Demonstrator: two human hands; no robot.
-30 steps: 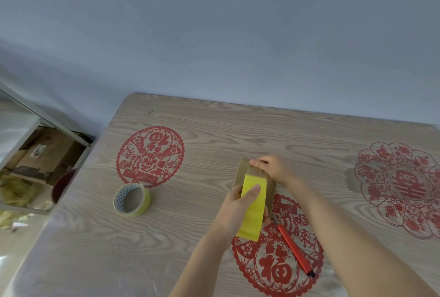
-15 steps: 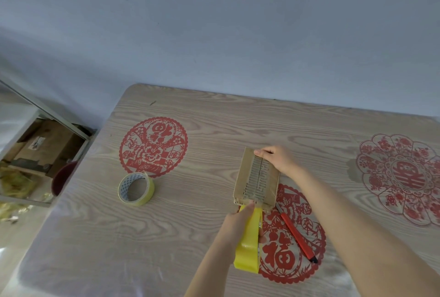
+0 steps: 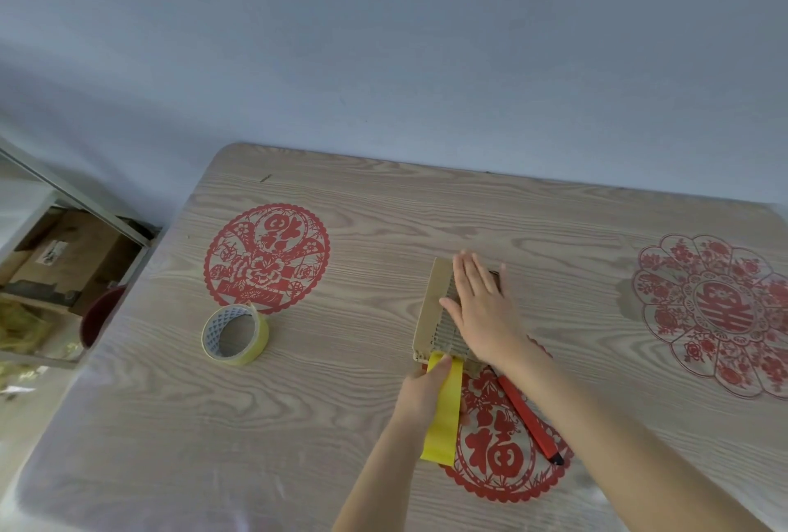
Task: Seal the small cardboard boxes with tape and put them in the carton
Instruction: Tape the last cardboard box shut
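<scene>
Small box, frame centre
Right hand flat on top; left hand pinches yellow tape strip at its lower edge

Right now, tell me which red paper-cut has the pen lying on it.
The nearest paper-cut: the red pen lies across its right side. The other two have none.

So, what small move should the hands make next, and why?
Probably the left hand folds the loose yellow tape strip down over the near end of the box: it juts free there, while the right hand lies flat on top.
</scene>
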